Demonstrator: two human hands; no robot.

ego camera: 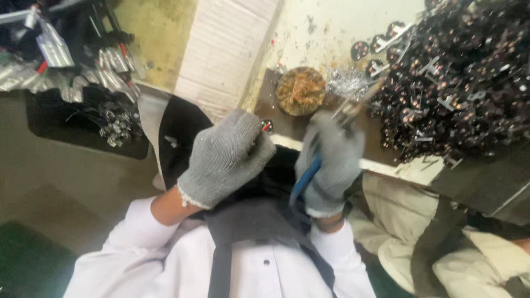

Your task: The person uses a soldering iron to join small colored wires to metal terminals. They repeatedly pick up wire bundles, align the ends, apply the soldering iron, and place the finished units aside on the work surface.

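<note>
Left hand point(226, 157) in grey knit glove fists a small red-tipped part point(266, 126), right hand point(331, 160) clamps blue-handled pliers point(305, 179) beside the heap of dark coppery metal parts point(458, 77); a glove slip could pinch fingers.

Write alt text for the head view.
Two grey-gloved hands work at a bench edge: the right hand holds a blue-handled tool, the left hand is closed on a small part. A pile of dark metal parts lies to the right.
</note>
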